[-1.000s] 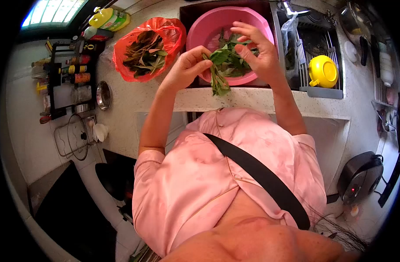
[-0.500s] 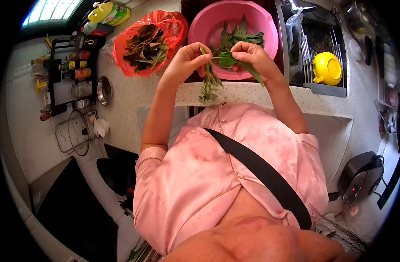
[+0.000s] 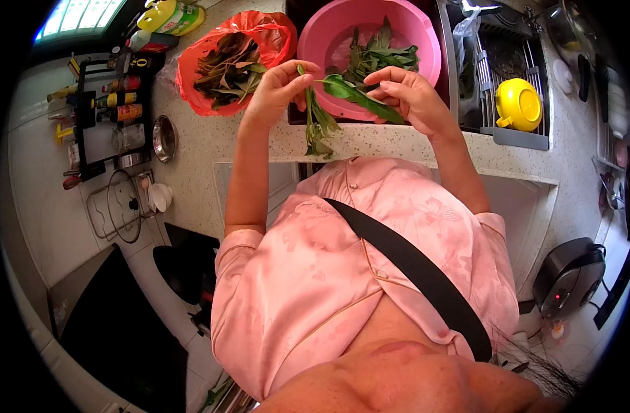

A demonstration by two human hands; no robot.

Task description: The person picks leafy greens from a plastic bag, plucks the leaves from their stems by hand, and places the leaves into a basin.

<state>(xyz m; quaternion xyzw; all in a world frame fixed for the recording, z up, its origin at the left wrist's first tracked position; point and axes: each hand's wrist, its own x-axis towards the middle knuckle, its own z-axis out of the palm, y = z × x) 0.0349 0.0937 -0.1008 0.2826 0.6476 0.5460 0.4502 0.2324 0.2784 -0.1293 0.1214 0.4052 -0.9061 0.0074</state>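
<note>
My left hand (image 3: pixel 277 93) pinches a leafy green sprig (image 3: pixel 318 131) by its stem, and its lower leaves hang in front of the pink basin. A long green leaf (image 3: pixel 360 98) reaches sideways from the sprig toward my right hand (image 3: pixel 415 100). The right fingers are loosely curled and apart, close beside the leaf's far part; whether they touch it is hard to see. Behind both hands the pink basin (image 3: pixel 428 41) holds a pile of green leaves (image 3: pixel 380 58). To its left is a red plastic bag (image 3: pixel 277 34) filled with darker, partly brownish leaves (image 3: pixel 229 69).
The basin sits in a sink. At right, a rack carries a yellow bowl (image 3: pixel 519 104). Left on the speckled counter (image 3: pixel 198 141) are a steel bowl (image 3: pixel 165 139) and a bottle rack (image 3: pixel 88 117). A black rice cooker (image 3: pixel 570 275) stands far right.
My right hand has loosened its pinch on the leaf and shifted slightly right. My left hand has moved a little left and up with the sprig.
</note>
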